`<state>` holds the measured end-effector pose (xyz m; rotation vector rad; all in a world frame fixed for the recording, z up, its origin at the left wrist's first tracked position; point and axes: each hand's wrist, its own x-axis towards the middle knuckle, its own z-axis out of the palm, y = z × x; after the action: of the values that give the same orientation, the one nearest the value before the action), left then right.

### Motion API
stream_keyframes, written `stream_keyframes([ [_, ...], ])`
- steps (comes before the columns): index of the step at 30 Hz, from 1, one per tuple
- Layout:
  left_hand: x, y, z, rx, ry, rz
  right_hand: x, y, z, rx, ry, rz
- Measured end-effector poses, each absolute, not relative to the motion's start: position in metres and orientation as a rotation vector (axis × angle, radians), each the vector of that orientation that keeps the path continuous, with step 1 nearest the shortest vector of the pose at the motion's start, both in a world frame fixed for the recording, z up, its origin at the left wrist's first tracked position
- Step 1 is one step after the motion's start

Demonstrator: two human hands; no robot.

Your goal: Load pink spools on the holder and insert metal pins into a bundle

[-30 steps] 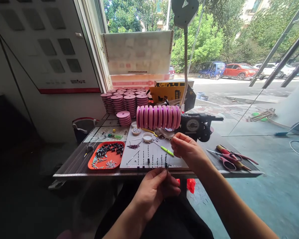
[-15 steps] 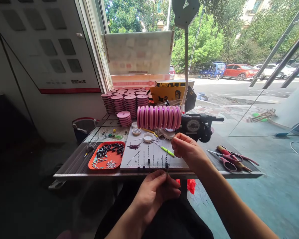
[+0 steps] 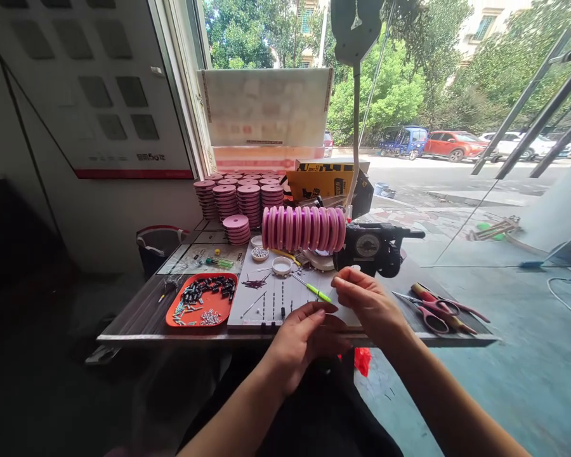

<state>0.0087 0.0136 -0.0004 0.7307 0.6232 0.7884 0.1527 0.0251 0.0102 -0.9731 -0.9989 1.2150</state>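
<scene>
My left hand (image 3: 302, 339) is over the table's front edge, palm turned in and fingers curled together; whatever it grips is hidden behind them. To its right, my right hand (image 3: 368, 301) pinches with thumb and forefinger at the white board's right side. Something very thin seems to be in that pinch, too fine to make out. A bright green-handled tool (image 3: 318, 292) lies on the white board (image 3: 252, 304), just beyond my left fingertips. Rows of short dark dashes and a small black piece (image 3: 283, 312) show along the board's front, partly covered by my left hand.
An orange tray (image 3: 174, 314) of black and silvery parts stands left. Behind are a row of pink spools (image 3: 304, 228) on a black winding device (image 3: 368, 246), and stacked pink spools (image 3: 226, 202). Scissors (image 3: 435, 315) and other tools lie right. Small round dishes (image 3: 282, 266) sit on the board.
My left hand has risen slightly, covering more of the board's front, and the small black piece seen at its fingertips is now hidden. My right hand has moved slightly down and right, still pinching.
</scene>
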Motion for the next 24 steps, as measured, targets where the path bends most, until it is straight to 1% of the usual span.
stream_keyframes([
  [9,0.01,0.017,0.001,0.667,0.566,0.809,0.139,0.011,-0.009,-0.948,-0.932,1.405],
  [24,0.006,0.018,-0.007,0.763,0.55,0.776,0.134,0.0,-0.014,-0.924,-0.819,1.487],
])
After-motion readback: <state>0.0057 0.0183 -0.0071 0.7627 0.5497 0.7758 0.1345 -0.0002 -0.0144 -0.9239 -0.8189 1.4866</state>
